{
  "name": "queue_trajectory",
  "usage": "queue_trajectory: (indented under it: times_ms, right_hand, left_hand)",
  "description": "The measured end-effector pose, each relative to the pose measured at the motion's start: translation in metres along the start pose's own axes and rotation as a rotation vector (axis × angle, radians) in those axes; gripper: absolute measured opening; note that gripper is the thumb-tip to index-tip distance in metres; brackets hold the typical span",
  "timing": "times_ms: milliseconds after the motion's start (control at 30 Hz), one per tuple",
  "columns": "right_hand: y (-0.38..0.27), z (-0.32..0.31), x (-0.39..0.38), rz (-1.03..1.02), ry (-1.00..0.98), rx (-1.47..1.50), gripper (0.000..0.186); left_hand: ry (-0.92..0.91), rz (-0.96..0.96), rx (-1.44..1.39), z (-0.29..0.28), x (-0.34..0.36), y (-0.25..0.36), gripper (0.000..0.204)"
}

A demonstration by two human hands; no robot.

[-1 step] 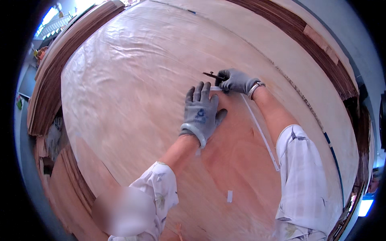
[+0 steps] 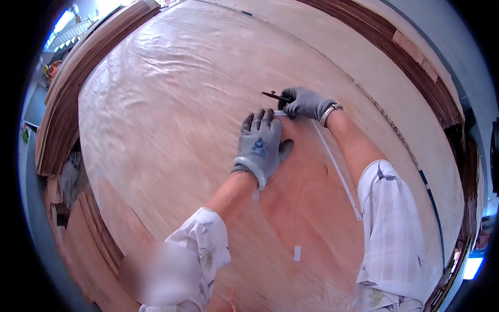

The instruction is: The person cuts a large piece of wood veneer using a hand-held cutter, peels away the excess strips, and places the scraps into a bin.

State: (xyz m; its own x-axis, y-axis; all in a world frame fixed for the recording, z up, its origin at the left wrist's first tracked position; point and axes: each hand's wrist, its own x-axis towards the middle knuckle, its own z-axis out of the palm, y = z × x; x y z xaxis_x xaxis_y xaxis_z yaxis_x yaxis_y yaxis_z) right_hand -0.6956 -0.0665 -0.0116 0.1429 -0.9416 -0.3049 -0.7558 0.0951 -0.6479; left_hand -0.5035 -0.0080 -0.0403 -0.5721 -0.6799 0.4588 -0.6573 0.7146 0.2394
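Observation:
My left hand (image 2: 259, 143), in a grey glove with darker fingertips, lies flat with fingers stretched on the reddish-tan wood veneer (image 2: 301, 208). Just to its right, my right hand (image 2: 306, 104), gloved the same way, has its fingers closed round a slim dark tool (image 2: 271, 95) with a small knob on top. The tool juts out to the left above the sheet, and its other end is hidden in the glove. Between the hands, a short white tape strip (image 2: 280, 113) runs along the veneer's far edge. A longer white strip (image 2: 338, 171) slants down the right side.
Small white tape pieces stick to the sheet, one (image 2: 297, 254) nearer me. A larger pale sheet (image 2: 156, 104) spreads beneath. Thick veneer stacks stand at the left (image 2: 93, 88) and far right (image 2: 416, 67). A long thin dark blue strip (image 2: 435, 216) curves along the right.
My left fingers have shifted very slightly and lie a little closer together. The right hand has sunk a touch lower, still round the dark tool. The sheet looks unchanged.

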Motion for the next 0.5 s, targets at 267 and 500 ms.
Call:
queue_trajectory:
  times_ms: [267, 500]
  right_hand:
    - [-0.006, -0.019, -0.039, 0.200, 0.126, -0.308, 0.027]
    - [-0.029, -0.021, -0.095, 0.093, 0.079, 0.174, 0.014]
  left_hand:
    - [-0.393, 0.043, 0.073, -0.024, 0.033, -0.003, 0.065]
    - [-0.472, 0.058, 0.019, -0.017, 0.038, -0.014, 0.057]
